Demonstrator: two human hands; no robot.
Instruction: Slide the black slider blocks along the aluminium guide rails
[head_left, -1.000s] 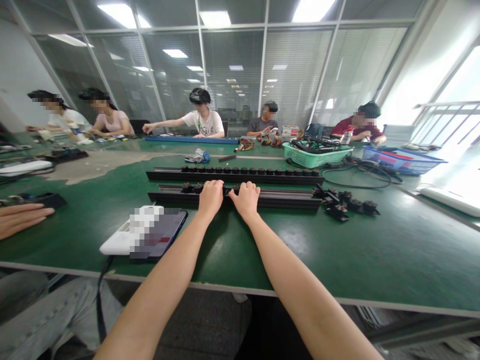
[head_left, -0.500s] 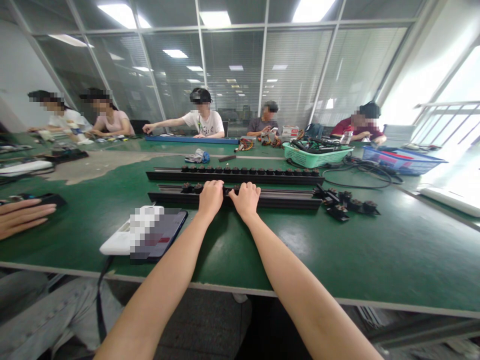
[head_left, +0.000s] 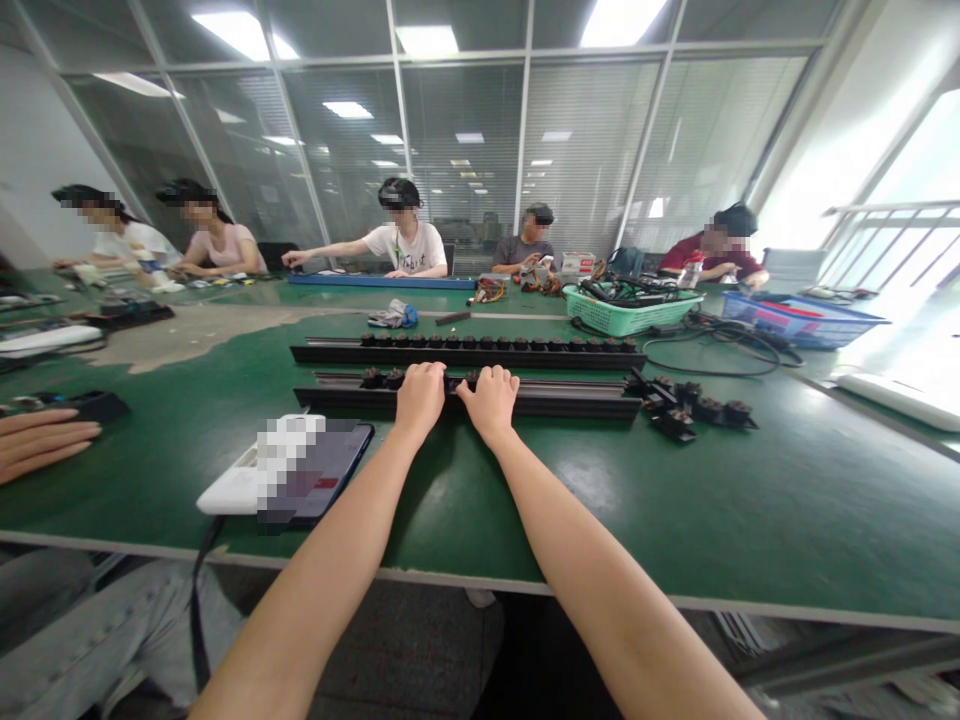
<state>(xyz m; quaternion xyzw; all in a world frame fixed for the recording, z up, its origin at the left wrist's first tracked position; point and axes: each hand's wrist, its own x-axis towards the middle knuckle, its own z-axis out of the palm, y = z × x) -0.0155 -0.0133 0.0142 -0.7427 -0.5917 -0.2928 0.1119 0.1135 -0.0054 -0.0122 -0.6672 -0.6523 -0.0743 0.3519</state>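
A long black rail (head_left: 570, 400) lies across the green table (head_left: 600, 530) with a few dark round parts set in its left half. My left hand (head_left: 421, 395) is closed over the rail near its middle, beside these parts. Just to the right, my right hand (head_left: 490, 398) has its fingers curled over the same rail, its thumb pointing left toward a small dark part. Behind it a second black rail (head_left: 465, 356) carries a full row of round parts. Several loose black parts (head_left: 679, 425) lie at the right end of the front rail.
A white device and a dark phone (head_left: 341, 470) lie left of my arms. Another person's hand (head_left: 45, 440) rests at the far left. Behind are a green basket (head_left: 634, 315), a blue basket (head_left: 814, 325), black cables, a glove (head_left: 394, 315) and several seated people.
Both hands stay at the same place on the front rail. The other person's hand at the left has shifted slightly left in view.
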